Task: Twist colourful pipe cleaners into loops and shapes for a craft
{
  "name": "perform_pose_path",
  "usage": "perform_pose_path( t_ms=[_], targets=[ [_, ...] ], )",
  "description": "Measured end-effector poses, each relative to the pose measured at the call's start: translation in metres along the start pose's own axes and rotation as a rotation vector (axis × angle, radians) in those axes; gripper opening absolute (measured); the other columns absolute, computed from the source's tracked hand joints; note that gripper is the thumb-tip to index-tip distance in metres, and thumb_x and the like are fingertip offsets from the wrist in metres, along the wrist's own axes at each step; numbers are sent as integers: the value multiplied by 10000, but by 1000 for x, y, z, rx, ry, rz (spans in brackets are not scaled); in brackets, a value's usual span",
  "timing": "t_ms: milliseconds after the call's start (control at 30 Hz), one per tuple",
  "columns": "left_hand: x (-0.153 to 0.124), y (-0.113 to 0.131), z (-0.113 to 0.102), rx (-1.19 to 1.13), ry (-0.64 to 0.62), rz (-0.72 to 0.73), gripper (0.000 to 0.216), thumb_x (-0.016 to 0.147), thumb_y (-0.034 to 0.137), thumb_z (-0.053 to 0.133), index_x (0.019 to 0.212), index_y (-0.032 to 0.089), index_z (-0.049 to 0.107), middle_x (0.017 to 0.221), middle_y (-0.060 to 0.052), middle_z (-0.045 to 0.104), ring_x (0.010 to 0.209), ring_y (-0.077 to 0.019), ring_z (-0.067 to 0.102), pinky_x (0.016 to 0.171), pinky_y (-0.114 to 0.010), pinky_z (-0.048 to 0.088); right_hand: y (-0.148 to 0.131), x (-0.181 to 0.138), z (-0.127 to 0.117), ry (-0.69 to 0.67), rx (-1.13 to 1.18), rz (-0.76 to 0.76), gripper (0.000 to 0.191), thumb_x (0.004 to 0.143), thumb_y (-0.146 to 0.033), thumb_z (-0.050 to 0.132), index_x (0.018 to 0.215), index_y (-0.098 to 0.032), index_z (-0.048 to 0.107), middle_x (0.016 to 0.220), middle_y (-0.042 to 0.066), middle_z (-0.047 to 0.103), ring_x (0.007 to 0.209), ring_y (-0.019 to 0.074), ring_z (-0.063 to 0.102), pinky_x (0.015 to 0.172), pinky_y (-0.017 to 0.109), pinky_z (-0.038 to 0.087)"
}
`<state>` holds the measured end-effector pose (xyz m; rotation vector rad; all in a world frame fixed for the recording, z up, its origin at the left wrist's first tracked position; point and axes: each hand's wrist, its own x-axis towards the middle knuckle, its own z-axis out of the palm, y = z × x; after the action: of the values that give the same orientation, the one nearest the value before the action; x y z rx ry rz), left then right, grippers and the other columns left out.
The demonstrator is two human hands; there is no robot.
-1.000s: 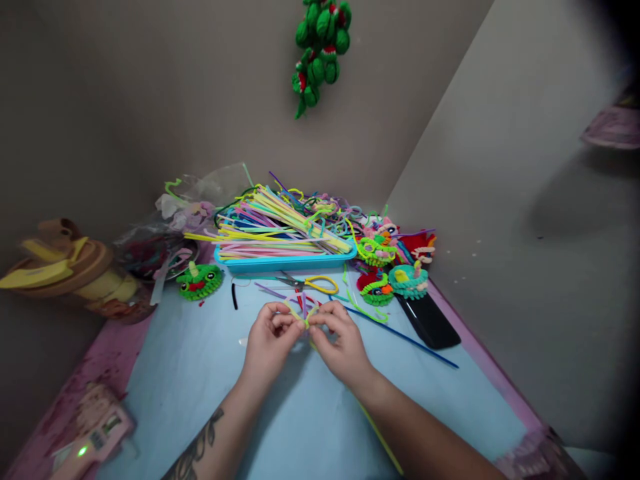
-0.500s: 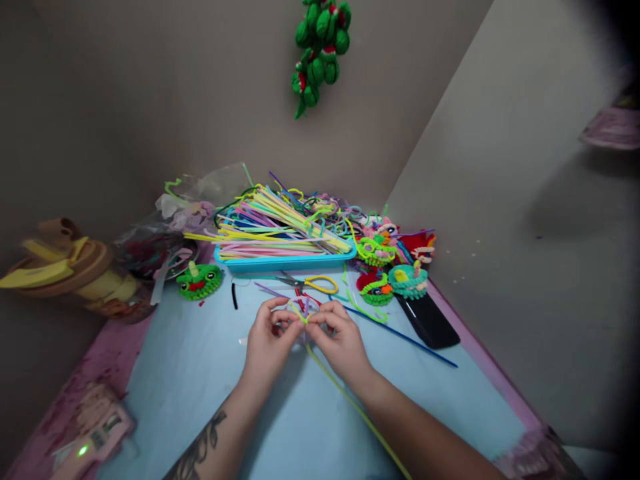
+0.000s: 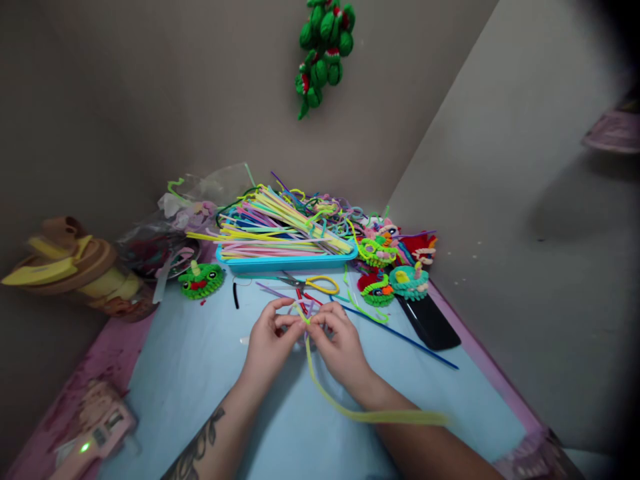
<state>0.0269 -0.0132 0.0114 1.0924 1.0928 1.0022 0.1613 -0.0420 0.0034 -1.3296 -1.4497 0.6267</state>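
Observation:
My left hand (image 3: 273, 339) and my right hand (image 3: 340, 341) meet over the middle of the table, thumbs and fingertips pinched together. Between them they grip a yellow pipe cleaner (image 3: 333, 402), bent where the fingers press it. Its long tail hangs below and curves right, across my right forearm, blurred at the end. Behind the fingertips a light purple pipe cleaner piece (image 3: 311, 305) shows, looped and partly hidden by the fingers. Just beyond lie scissors (image 3: 320, 285) with yellow handles and a red object (image 3: 301, 297) I cannot make out.
A blue tray (image 3: 295, 265) heaped with pipe cleaners stands at the back. Fuzzy figures (image 3: 377, 291) and a black phone (image 3: 431, 323) lie right, near a dark blue pipe cleaner (image 3: 400, 339). At left are a green figure (image 3: 201, 281), a lidded container (image 3: 107, 283) and a pink glue gun (image 3: 103, 437).
The yellow pipe cleaner's tail has swung from hanging straight toward the lower right into a curve lying across my right forearm. Both hands stay pinched in nearly the same place.

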Motion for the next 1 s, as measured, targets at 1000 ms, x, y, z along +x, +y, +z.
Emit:
perform_pose_path(
  t_ms=[1000],
  targets=[
    [13, -2, -20, 200, 156, 126, 192, 638, 298, 709, 777, 166, 702, 643, -10, 659, 531, -117, 495, 525, -228, 379, -1, 2, -12, -177, 281, -206, 130, 797, -219, 617, 846, -257, 731, 699, 23, 662, 677, 157, 621, 648, 302, 508]
  ],
)
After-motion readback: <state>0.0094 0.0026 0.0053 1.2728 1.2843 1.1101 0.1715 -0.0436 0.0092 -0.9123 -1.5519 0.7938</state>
